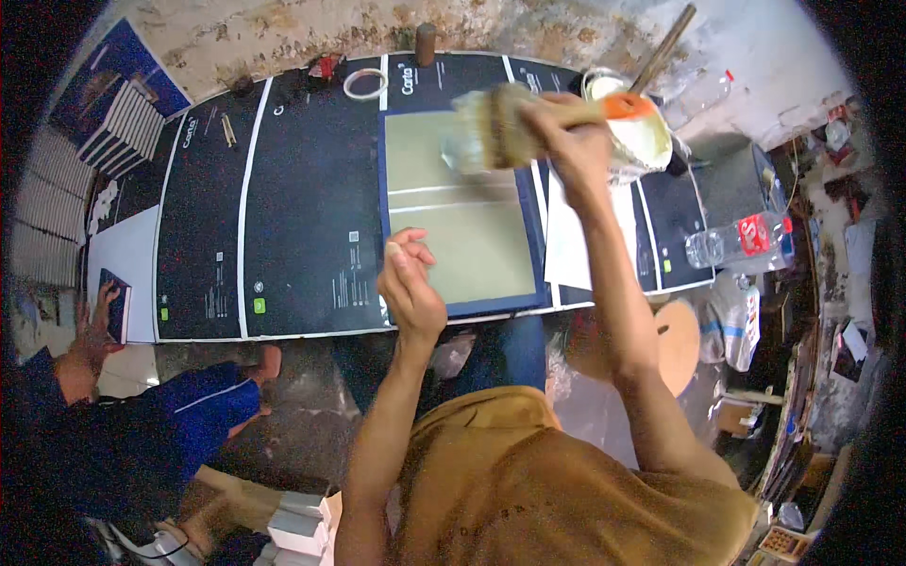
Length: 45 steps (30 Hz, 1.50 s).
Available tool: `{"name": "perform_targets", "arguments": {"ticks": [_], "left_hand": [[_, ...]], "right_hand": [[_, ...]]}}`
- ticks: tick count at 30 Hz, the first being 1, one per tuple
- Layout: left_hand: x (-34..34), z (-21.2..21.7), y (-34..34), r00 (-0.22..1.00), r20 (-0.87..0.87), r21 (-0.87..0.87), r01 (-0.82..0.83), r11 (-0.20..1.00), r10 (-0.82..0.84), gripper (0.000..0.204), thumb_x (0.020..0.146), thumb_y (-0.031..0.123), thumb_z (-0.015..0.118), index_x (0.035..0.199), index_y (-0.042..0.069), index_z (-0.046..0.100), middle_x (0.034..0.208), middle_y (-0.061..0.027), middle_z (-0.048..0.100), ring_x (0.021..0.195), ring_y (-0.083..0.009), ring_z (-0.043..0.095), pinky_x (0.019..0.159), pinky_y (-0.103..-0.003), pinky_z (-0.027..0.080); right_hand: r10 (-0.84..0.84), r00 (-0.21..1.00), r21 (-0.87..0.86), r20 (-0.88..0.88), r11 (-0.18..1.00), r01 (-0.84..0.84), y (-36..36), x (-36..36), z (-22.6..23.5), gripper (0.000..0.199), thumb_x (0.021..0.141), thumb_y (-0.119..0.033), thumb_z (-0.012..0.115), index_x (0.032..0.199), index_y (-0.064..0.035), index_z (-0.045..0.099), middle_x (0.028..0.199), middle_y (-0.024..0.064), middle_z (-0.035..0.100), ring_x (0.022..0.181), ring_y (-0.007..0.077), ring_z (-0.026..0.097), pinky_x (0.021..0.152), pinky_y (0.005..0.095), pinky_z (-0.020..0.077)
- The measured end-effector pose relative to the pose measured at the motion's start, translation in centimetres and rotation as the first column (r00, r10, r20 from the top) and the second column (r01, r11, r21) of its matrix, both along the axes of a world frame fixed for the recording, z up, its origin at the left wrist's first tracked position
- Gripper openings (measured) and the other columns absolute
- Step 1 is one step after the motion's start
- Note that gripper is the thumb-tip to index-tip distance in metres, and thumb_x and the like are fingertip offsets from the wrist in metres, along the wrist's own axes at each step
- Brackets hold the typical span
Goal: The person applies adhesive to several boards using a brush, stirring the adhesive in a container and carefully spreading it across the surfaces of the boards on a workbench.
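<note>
My right hand (576, 141) grips a wide brush (510, 123) with pale bristles and an orange handle end; motion blurs its bristle end. The brush is above the far right part of a dark-blue-edged cover sheet (541, 250), which bears greyish-beige boards (467, 245) split by pale strips. Whether the bristles touch the sheet I cannot tell. My left hand (412, 288) is at the sheet's left near edge, loosely curled with fingers apart and nothing in it. Right of the sheet stands an open bucket (642, 141) with a pale coating inside, partly behind my right hand.
White paper (571, 245) lies right of the cover sheet, with a plastic bottle (741, 241) farther right. A tape roll (365, 84) and a brown cylinder (426, 44) are along the far edge. Stacked books (123, 127) stand far left. Another person's hand (94, 321) holds a dark blue book (117, 307).
</note>
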<state>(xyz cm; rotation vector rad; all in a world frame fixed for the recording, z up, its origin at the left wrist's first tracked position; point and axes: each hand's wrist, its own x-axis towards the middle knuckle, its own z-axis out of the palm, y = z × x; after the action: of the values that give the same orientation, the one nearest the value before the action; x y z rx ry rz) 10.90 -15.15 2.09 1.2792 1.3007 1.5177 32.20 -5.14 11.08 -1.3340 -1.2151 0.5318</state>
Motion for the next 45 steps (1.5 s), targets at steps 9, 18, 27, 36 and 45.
{"name": "perform_targets", "arguments": {"ticks": [9, 18, 27, 36, 45], "left_hand": [[0.1, 0.1, 0.4, 0.990, -0.125, 0.015, -0.063, 0.998, 0.064, 0.043, 0.106, 0.029, 0.028, 0.103, -0.003, 0.057, 0.071, -0.0129, 0.054, 0.066, -0.0263, 0.055, 0.064, -0.038, 0.044], [0.6, -0.4, 0.3, 0.990, -0.080, 0.003, -0.113, 0.994, 0.113, 0.070, 0.106, 0.057, 0.011, 0.100, 0.005, 0.057, 0.075, -0.0015, 0.053, 0.065, -0.0090, 0.042, 0.061, -0.024, 0.032], [0.7, -0.3, 0.6, 0.994, 0.015, 0.016, -0.110, 0.994, 0.109, 0.074, 0.103, 0.064, 0.011, 0.099, 0.005, 0.056, 0.074, -0.0007, 0.053, 0.065, -0.0091, 0.044, 0.062, -0.023, 0.035], [0.5, -0.5, 0.5, 0.994, -0.011, -0.016, -0.108, 0.994, 0.108, 0.075, 0.103, 0.064, 0.012, 0.099, 0.006, 0.058, 0.074, -0.0006, 0.053, 0.066, -0.0084, 0.044, 0.062, -0.022, 0.034], [0.2, 0.7, 0.7, 0.991, -0.133, -0.054, -0.015, 0.998, 0.008, 0.053, 0.108, 0.038, 0.022, 0.102, 0.000, 0.058, 0.077, -0.0111, 0.057, 0.068, -0.0215, 0.055, 0.064, -0.037, 0.043]], "right_hand": [[-0.121, 0.833, -0.140, 0.540, 0.963, 0.231, -1.1, 2.2, -3.4, 0.041, 0.085, -0.038, 0.073, 0.074, 0.0014, 0.071, 0.066, 0.0139, 0.070, 0.060, 0.0223, 0.070, 0.059, 0.0373, 0.0544], [0.070, 0.953, -0.126, 0.296, 0.991, -0.033, -8.3, -4.1, -2.3, 0.027, 0.086, -0.022, 0.073, 0.091, 0.0044, 0.071, 0.083, 0.0097, 0.072, 0.074, 0.0149, 0.066, 0.069, 0.0310, 0.0530], [-0.227, 0.866, -0.284, 0.445, 0.882, 0.377, -13.4, 2.7, 0.5, 0.024, 0.083, -0.021, 0.074, 0.086, 0.0021, 0.071, 0.075, 0.0126, 0.072, 0.068, 0.0170, 0.068, 0.067, 0.0324, 0.0540], [0.048, 0.964, -0.448, 0.260, 0.891, 0.076, -13.8, -1.3, -2.0, 0.024, 0.083, -0.020, 0.072, 0.087, 0.0031, 0.068, 0.077, 0.0091, 0.068, 0.072, 0.0141, 0.062, 0.067, 0.0320, 0.0508], [-0.304, 0.946, 0.074, -0.113, 0.947, 0.313, -15.4, 9.2, 4.4, 0.036, 0.093, -0.019, 0.068, 0.117, 0.0074, 0.064, 0.115, 0.0170, 0.067, 0.103, 0.0232, 0.067, 0.093, 0.0383, 0.0541]]}}
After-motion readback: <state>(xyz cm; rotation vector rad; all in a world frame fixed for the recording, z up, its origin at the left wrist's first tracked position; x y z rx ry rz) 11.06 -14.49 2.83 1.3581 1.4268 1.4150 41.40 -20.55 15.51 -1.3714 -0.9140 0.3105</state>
